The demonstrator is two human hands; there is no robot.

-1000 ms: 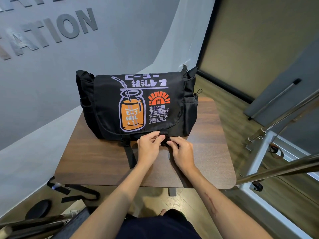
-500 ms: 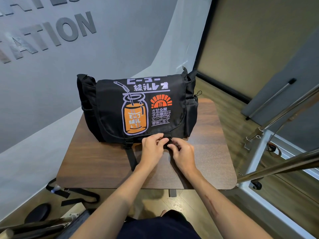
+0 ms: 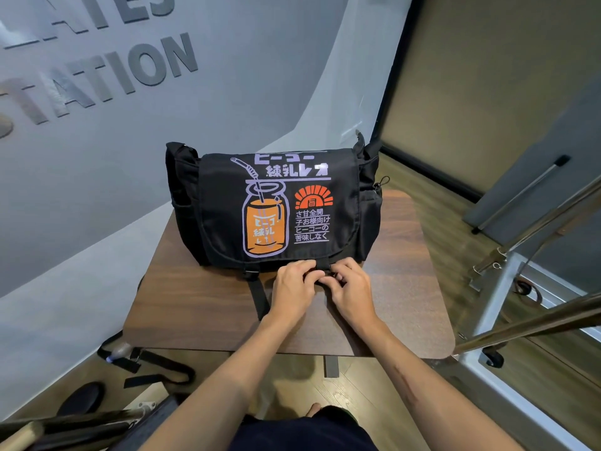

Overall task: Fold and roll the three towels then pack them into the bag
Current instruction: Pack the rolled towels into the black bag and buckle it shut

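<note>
A black messenger bag point(image 3: 224, 203) with an orange bottle print stands on the wooden table point(image 3: 201, 307), its flap down over the front. At the flap's lower right edge, my left hand point(image 3: 294, 288) and my right hand point(image 3: 353, 291) meet, fingers curled and pinching the right strap buckle point(image 3: 323, 266). The left buckle point(image 3: 250, 273) sits joined, its black strap hanging down over the table. No towels are visible; the flap hides the bag's inside.
The bag's shoulder strap point(image 3: 149, 362) trails on the floor at the left beside a black round pad point(image 3: 81, 398). A metal wheeled frame point(image 3: 494, 307) with slanted bars stands close on the right. A grey lettered wall is behind the table.
Both hands stay at the right buckle, fingers shifting slightly closer together on it. The bag has not moved on the table; only the view shifted a little.
</note>
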